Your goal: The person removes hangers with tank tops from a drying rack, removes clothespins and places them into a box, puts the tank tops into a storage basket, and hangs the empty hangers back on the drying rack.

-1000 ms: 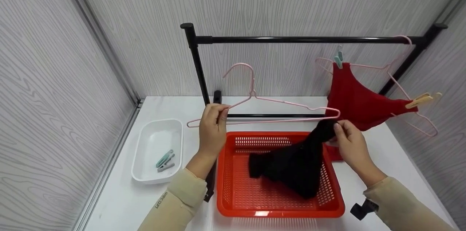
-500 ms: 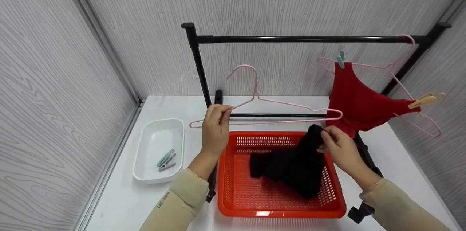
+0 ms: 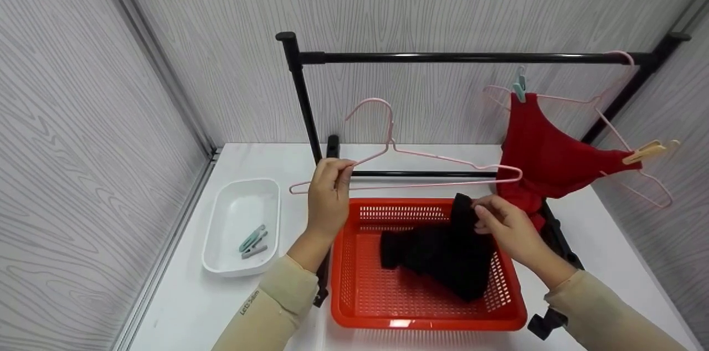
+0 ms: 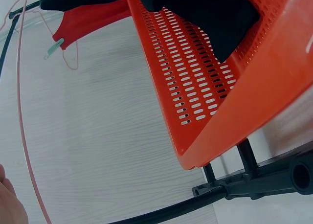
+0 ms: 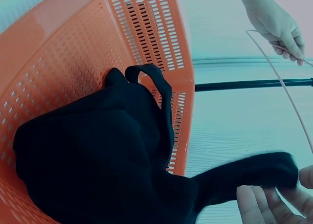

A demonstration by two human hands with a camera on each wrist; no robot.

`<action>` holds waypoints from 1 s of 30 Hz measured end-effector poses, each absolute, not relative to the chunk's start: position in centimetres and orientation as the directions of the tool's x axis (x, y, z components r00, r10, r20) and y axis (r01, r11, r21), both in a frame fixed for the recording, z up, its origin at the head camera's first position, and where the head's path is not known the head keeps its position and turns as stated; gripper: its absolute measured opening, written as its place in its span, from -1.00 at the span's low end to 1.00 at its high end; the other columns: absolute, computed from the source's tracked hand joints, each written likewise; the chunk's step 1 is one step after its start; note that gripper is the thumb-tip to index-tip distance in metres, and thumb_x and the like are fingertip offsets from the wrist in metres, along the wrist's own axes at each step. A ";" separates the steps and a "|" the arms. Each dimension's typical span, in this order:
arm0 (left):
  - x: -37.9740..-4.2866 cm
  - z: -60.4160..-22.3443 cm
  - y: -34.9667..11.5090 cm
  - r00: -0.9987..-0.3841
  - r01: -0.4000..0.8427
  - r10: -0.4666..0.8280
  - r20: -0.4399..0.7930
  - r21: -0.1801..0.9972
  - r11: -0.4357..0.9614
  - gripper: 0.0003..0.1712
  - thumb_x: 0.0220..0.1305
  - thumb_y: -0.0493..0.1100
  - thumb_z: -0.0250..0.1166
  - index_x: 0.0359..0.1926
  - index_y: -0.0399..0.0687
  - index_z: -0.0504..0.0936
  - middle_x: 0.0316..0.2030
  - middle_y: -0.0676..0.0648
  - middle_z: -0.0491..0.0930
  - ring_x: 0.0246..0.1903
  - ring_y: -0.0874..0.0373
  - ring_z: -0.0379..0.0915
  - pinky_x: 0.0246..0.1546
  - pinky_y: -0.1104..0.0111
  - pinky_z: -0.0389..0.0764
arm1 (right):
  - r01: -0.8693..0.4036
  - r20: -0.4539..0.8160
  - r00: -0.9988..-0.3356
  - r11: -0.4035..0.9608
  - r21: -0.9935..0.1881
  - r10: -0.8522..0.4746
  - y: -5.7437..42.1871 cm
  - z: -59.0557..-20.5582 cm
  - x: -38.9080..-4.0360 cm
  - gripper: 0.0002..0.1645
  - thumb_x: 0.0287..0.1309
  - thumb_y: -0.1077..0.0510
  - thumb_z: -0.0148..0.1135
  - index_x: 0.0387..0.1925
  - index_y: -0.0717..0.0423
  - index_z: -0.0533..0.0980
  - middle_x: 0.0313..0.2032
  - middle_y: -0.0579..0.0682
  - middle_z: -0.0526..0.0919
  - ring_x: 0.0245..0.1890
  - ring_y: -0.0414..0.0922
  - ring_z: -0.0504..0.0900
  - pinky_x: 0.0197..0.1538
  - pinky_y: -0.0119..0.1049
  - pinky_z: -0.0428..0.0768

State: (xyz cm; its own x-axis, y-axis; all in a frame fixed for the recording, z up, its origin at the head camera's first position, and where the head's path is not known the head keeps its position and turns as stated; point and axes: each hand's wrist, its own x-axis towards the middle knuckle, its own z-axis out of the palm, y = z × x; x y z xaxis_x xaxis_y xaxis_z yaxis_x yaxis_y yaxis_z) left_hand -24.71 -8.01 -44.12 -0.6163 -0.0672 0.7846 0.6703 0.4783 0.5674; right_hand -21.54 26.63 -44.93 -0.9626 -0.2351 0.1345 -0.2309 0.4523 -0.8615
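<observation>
- Over the red basket [image 3: 437, 323], right hand [image 3: 508, 227] fingers pinch the black garment [image 3: 446, 259] by one raised end; bulk lies inside; light pinch could let it slip;
- Left hand [image 3: 328, 196] fingers grip the pink hanger [image 3: 432, 155] by one shoulder; one-sided hold could let it tilt

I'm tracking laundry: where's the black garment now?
In the head view, right of centre, the black garment lies mostly inside the red basket, its upper end held by the right hand.
</observation>
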 end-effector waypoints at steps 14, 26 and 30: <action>-24.7 -44.4 -7.7 -0.632 0.660 -0.054 0.773 0.574 0.484 -0.86 0.46 -0.24 0.17 -0.09 -0.17 0.63 -0.18 -0.06 0.54 -0.18 0.16 0.49 -0.12 0.37 0.57 | -0.269 0.180 -0.956 0.438 -0.858 -0.233 27.4 -43.9 -21.8 -0.68 0.50 0.16 0.05 0.06 0.34 0.47 -0.13 0.18 0.61 -0.21 -0.15 0.68 -0.12 -0.37 0.68; -24.8 -44.7 -7.7 -0.631 0.664 -0.059 0.774 0.578 0.474 -0.87 0.46 -0.24 0.17 -0.10 -0.16 0.63 -0.18 -0.06 0.54 -0.20 0.17 0.48 -0.13 0.37 0.56 | -0.320 0.305 -0.947 0.337 -0.885 -0.099 28.9 -42.8 -22.6 -0.71 0.48 0.25 0.05 0.06 0.42 0.44 -0.16 0.01 0.61 -0.22 -0.15 0.70 -0.14 -0.38 0.68; -24.9 -44.9 -7.7 -0.624 0.669 -0.059 0.779 0.572 0.475 -0.88 0.44 -0.26 0.19 -0.10 -0.16 0.63 -0.19 -0.06 0.54 -0.19 0.16 0.48 -0.13 0.37 0.56 | -0.298 0.307 -0.951 0.345 -0.890 -0.030 29.5 -42.6 -22.7 -0.69 0.49 0.21 0.04 0.10 0.34 0.42 -0.12 -0.05 0.59 -0.16 -0.24 0.65 -0.10 -0.42 0.65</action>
